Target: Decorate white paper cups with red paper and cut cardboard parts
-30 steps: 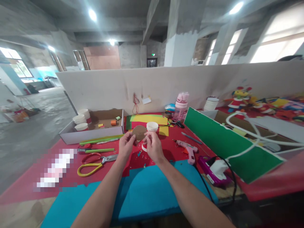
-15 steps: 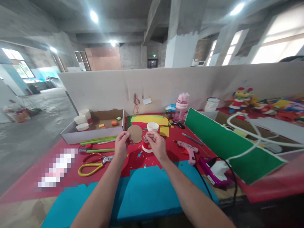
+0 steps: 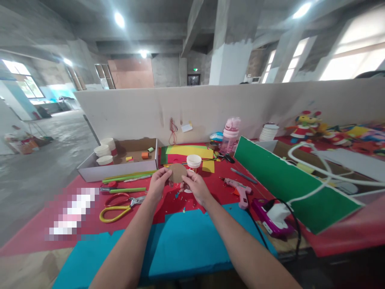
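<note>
A round brown cardboard disc [image 3: 178, 173] is held up between my two hands over the table. My left hand [image 3: 160, 182] pinches its left edge. On the opposite edge, my right hand [image 3: 195, 185] has its fingers closed on the disc too. Just behind the disc stands a white paper cup [image 3: 194, 161], open end up. A white rim [image 3: 189, 191] of another piece shows below the disc, mostly hidden by it and my right hand. Small paper scraps [image 3: 177, 195] lie on the red table cover beneath.
Yellow-and-red-handled scissors [image 3: 116, 214] and green sticks [image 3: 128, 190] lie left. To the right are a pink glue gun [image 3: 240, 190], a purple power strip [image 3: 272, 220] and a green board [image 3: 288, 184]. A cardboard box [image 3: 117, 170] with paper cups stands back left.
The disc has moved right and down, to between both hands. My right hand has come away from the red-and-white piece and now grips the disc's right edge.
</note>
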Demonstrator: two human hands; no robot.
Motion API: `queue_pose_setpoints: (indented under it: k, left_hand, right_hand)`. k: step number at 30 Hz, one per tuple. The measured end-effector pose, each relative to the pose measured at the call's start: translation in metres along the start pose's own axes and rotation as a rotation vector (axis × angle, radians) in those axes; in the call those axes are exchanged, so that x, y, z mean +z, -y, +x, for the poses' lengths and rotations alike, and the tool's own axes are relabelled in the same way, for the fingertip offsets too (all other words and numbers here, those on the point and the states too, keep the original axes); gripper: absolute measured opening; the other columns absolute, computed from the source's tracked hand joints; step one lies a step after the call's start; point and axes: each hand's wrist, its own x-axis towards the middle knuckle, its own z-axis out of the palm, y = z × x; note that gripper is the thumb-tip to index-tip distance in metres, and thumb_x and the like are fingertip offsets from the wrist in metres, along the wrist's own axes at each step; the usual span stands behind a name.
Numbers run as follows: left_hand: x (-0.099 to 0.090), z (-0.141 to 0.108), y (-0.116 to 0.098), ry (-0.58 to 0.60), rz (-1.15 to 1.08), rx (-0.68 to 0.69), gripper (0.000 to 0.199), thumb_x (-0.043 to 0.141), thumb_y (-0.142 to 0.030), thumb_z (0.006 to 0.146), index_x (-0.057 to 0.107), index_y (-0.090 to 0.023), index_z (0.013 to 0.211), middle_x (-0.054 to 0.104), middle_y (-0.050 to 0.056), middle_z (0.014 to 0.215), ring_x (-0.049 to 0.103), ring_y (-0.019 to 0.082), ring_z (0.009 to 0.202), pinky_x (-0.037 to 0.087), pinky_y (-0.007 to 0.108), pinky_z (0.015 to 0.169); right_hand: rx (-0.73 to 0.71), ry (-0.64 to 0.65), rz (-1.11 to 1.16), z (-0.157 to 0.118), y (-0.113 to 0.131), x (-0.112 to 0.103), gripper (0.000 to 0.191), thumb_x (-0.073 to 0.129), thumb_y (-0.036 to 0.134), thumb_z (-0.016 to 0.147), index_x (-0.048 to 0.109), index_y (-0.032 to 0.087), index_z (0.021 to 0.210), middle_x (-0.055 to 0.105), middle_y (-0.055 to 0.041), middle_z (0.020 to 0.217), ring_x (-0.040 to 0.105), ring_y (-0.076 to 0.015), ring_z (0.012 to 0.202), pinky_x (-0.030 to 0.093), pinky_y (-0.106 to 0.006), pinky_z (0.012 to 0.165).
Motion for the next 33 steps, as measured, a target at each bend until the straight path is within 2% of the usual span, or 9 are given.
queue_pose_setpoints:
  k: [7, 11, 14, 18, 21, 24, 27, 30, 33]
  left_hand:
    - [0.008, -0.003, 0.002, 0.036, -0.013, -0.041, 0.028, 0.071, -0.038, 0.070, 0.055, -0.015, 0.071, 0.053, -0.005, 0.052, 0.049, 0.007, 0.043, 0.040, 0.019, 0.046]
    - [0.010, -0.003, -0.002, -0.010, 0.055, 0.026, 0.034, 0.075, -0.036, 0.066, 0.062, -0.016, 0.090, 0.063, -0.001, 0.070, 0.055, 0.008, 0.056, 0.042, 0.018, 0.051]
    - [0.009, -0.002, -0.001, -0.019, 0.047, 0.009, 0.033, 0.075, -0.038, 0.066, 0.062, -0.015, 0.085, 0.063, -0.001, 0.070, 0.054, 0.008, 0.057, 0.041, 0.017, 0.050]
    - [0.008, -0.002, 0.002, -0.110, -0.092, -0.010, 0.031, 0.076, -0.037, 0.064, 0.057, -0.017, 0.078, 0.058, -0.004, 0.065, 0.051, 0.006, 0.053, 0.039, 0.016, 0.048]
    - [0.006, -0.002, -0.001, -0.035, -0.088, -0.018, 0.026, 0.075, -0.034, 0.066, 0.057, -0.017, 0.074, 0.059, -0.003, 0.066, 0.053, 0.007, 0.056, 0.042, 0.017, 0.053]
    - [0.003, -0.001, -0.006, 0.012, -0.105, 0.018, 0.024, 0.074, -0.028, 0.066, 0.062, -0.017, 0.084, 0.064, 0.001, 0.080, 0.058, 0.009, 0.068, 0.047, 0.020, 0.062]
    - [0.001, 0.000, -0.010, -0.017, -0.212, -0.073, 0.028, 0.067, -0.036, 0.072, 0.062, -0.018, 0.092, 0.064, 0.003, 0.083, 0.059, 0.011, 0.065, 0.048, 0.022, 0.057]
    - [0.001, -0.001, -0.010, 0.011, -0.194, -0.148, 0.032, 0.066, -0.041, 0.074, 0.061, -0.016, 0.092, 0.063, 0.003, 0.075, 0.058, 0.011, 0.060, 0.046, 0.021, 0.051]
    - [0.003, -0.002, -0.007, 0.023, -0.131, -0.038, 0.034, 0.074, -0.030, 0.068, 0.059, -0.017, 0.096, 0.064, 0.001, 0.076, 0.058, 0.010, 0.061, 0.045, 0.019, 0.054]
  right_hand:
    - [-0.032, -0.065, -0.052, 0.000, -0.001, 0.002, 0.028, 0.061, 0.040, 0.076, 0.056, 0.019, 0.094, 0.057, 0.0062, 0.055, 0.053, -0.0102, 0.045, 0.047, -0.023, 0.048]
    - [-0.032, -0.026, -0.197, 0.000, -0.002, -0.001, 0.022, 0.059, 0.037, 0.077, 0.059, 0.018, 0.089, 0.052, 0.0080, 0.048, 0.047, -0.0092, 0.037, 0.041, -0.021, 0.040]
    - [-0.063, -0.009, -0.247, 0.000, -0.005, 0.001, 0.024, 0.059, 0.039, 0.078, 0.060, 0.018, 0.088, 0.056, 0.0060, 0.056, 0.050, -0.0089, 0.038, 0.043, -0.021, 0.041]
    - [-0.131, 0.011, -0.234, -0.002, -0.005, 0.004, 0.027, 0.057, 0.040, 0.081, 0.057, 0.020, 0.100, 0.057, 0.0061, 0.059, 0.053, -0.0106, 0.043, 0.048, -0.023, 0.046]
    - [-0.230, -0.047, -0.378, -0.004, -0.002, 0.002, 0.021, 0.053, 0.035, 0.085, 0.058, 0.021, 0.101, 0.058, 0.0035, 0.063, 0.055, -0.0121, 0.046, 0.048, -0.025, 0.049]
    - [-0.440, -0.191, -0.594, -0.008, 0.004, 0.000, 0.019, 0.051, 0.028, 0.088, 0.064, 0.022, 0.099, 0.065, -0.0045, 0.086, 0.063, -0.0166, 0.069, 0.052, -0.029, 0.066]
    - [-0.623, -0.242, -0.734, -0.012, 0.008, 0.001, 0.023, 0.049, 0.020, 0.088, 0.068, 0.024, 0.100, 0.064, -0.0072, 0.102, 0.060, -0.0204, 0.097, 0.049, -0.035, 0.087]
    - [-0.686, -0.228, -0.790, -0.013, 0.008, 0.004, 0.029, 0.044, 0.014, 0.088, 0.069, 0.024, 0.099, 0.062, -0.0075, 0.104, 0.059, -0.0195, 0.101, 0.047, -0.035, 0.092]
    - [-0.652, -0.252, -0.706, -0.011, 0.007, 0.004, 0.032, 0.040, 0.016, 0.089, 0.065, 0.023, 0.107, 0.059, -0.0087, 0.114, 0.055, -0.0200, 0.109, 0.045, -0.036, 0.095]
